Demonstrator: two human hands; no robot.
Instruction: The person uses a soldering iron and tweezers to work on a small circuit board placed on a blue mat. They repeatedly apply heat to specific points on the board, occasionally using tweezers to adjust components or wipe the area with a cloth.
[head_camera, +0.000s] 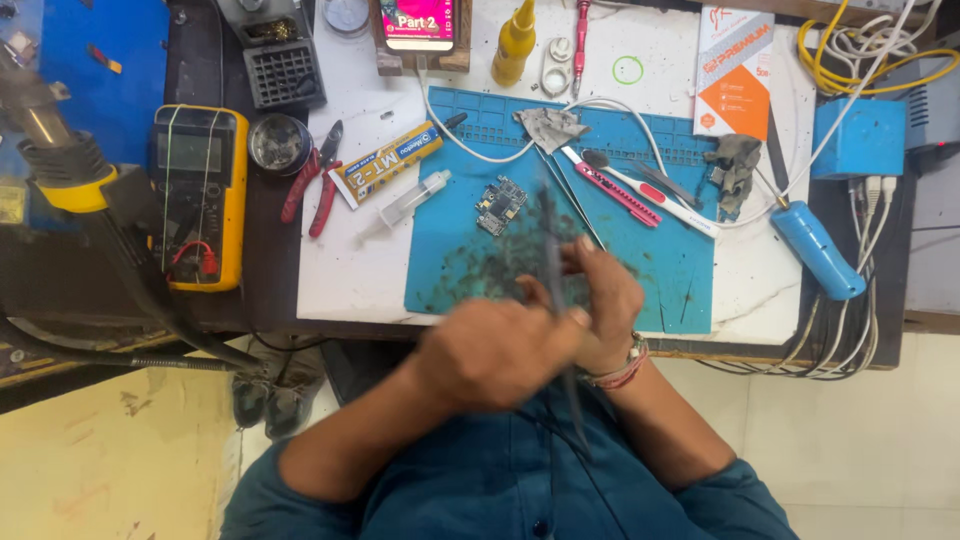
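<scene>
Hands meet over the near edge of the blue mat

Hands sit together at the near edge of the table (360, 270), both blurred. The left hand (495, 350) is curled into a loose fist, and the right hand (600, 300) lies just beyond it, fingers bent; the two touch. A thin dark tool (553, 260), blurred, runs from between them out over the mat (450, 260) and also back toward the body. It seems held by both hands, though the blur hides which fingers grip it.

Farther out on the mat lies a small circuit board (500, 205), well apart from the hands. Left of it a syringe (405, 203) and a glue tube (385, 165) rest on the white table top, with red pliers (315, 180) beside them and a yellow meter (198, 195) at the far left. To the right, a pink knife (612, 185) lies on the mat, and a blue handle (818, 250) lies beyond the mat's right edge.
</scene>
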